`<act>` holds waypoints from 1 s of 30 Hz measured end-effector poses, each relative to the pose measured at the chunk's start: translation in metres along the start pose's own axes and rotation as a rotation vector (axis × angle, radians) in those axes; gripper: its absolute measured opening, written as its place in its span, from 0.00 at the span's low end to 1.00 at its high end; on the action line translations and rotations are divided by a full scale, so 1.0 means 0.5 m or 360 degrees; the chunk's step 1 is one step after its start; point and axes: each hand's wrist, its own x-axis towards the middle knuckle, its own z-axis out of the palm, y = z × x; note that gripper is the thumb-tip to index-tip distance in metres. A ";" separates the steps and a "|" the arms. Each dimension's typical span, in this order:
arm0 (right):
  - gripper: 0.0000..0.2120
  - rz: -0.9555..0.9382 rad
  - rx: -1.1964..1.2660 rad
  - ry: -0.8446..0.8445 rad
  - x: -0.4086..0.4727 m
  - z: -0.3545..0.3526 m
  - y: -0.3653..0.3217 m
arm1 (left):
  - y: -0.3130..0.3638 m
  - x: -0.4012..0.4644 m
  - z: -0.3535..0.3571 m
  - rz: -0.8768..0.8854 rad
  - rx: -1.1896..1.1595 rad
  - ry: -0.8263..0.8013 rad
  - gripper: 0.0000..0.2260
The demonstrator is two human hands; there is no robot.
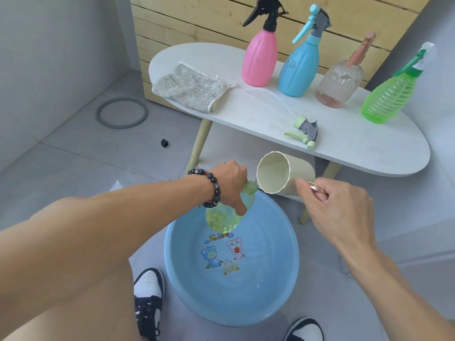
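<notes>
A pale green translucent bottle [222,219] without its spray head is held tilted above the far side of a blue basin [172,267], its ribbed neck pointing up and to the right. It is gripped by the left hand [230,183], whose fingers are curled around its upper body; a beaded bracelet [214,188] is worn on that wrist. Against the neck, the lower rim of a cream cup [283,175] is set, the cup tipped so that its mouth faces left. The cup is held by its rose-gold handle [318,190], which is pinched in the curled fingers of the right hand [337,205]. Whether anything flows from the cup cannot be told.

The basin stands on the floor, with cartoon figures printed on its bottom, and two black-and-white shoes [149,296] are seen beside its near edge.

Behind, on a white oval counter [344,156], a detached green-and-grey spray head [306,132] with a thin tube is laid. Farther back, a pink spray bottle [259,60], a blue spray bottle [299,70], a clear ribbed spray bottle [338,84] and a green spray bottle [386,97] are lined up upright. A grey cloth mitt [189,87] is laid at the left end. A grey ring [121,113] and a small black cube [164,143] lie on the floor tiles.
</notes>
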 end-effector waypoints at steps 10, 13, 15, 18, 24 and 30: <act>0.28 -0.0111 -0.0085 0.0113 0.003 0.003 0.005 | 0.000 0.000 0.000 -0.0023 0.0020 -0.0040 0.25; 0.27 -0.0149 -0.0110 0.0145 0.002 0.004 0.007 | 0.002 -0.001 -0.001 -0.0024 0.0021 -0.0050 0.25; 0.27 -0.0168 -0.0123 0.0168 0.002 0.004 0.008 | 0.002 -0.002 -0.001 -0.0021 0.0030 -0.0057 0.25; 0.26 -0.0195 -0.0139 0.0184 0.002 0.006 0.010 | 0.003 -0.002 0.000 -0.0024 0.0033 -0.0072 0.25; 0.26 -0.0292 -0.0188 0.0263 0.002 0.011 0.010 | 0.005 -0.001 0.003 -0.0015 0.0016 -0.0074 0.25; 0.24 -0.0398 -0.0254 0.0385 0.001 0.024 0.018 | 0.006 -0.001 0.004 -0.0009 0.0002 -0.0082 0.25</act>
